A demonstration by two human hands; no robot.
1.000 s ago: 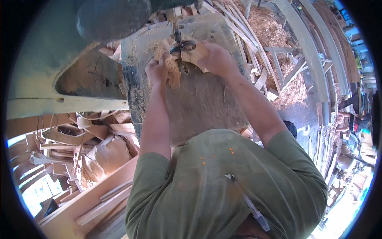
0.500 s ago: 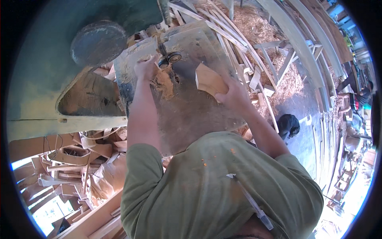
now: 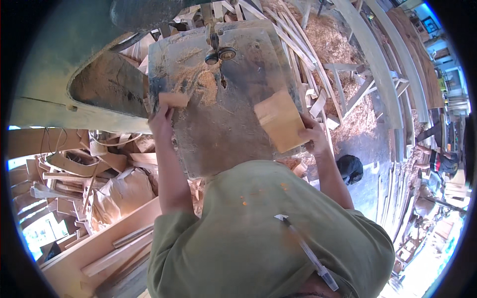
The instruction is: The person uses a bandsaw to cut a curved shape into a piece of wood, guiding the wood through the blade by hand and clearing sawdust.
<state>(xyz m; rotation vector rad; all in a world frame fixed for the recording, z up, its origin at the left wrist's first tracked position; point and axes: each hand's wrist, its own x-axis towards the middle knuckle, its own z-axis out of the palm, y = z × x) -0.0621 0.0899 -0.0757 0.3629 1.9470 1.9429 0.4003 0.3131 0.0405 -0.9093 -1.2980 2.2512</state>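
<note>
tan offcut (image 3: 175, 100): pinches it in left hand (image 3: 161, 123) above left side of machine table (image 3: 216, 139); larger tan block (image 3: 279, 122): grips it in right hand (image 3: 315, 135) near right edge, well apart from 2 wheels (image 3: 227, 53).

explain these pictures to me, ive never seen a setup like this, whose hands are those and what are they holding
No robot here: these are a person's own bare hands. The view comes from a wide fisheye camera on their head, looking down, so straight edges bend and their green shirt fills the bottom. In front is a machine table with sawdust on it and two small round rollers above it; it may be a bandsaw. The left hand holds a small wood piece, the right hand a larger wood block.
</note>
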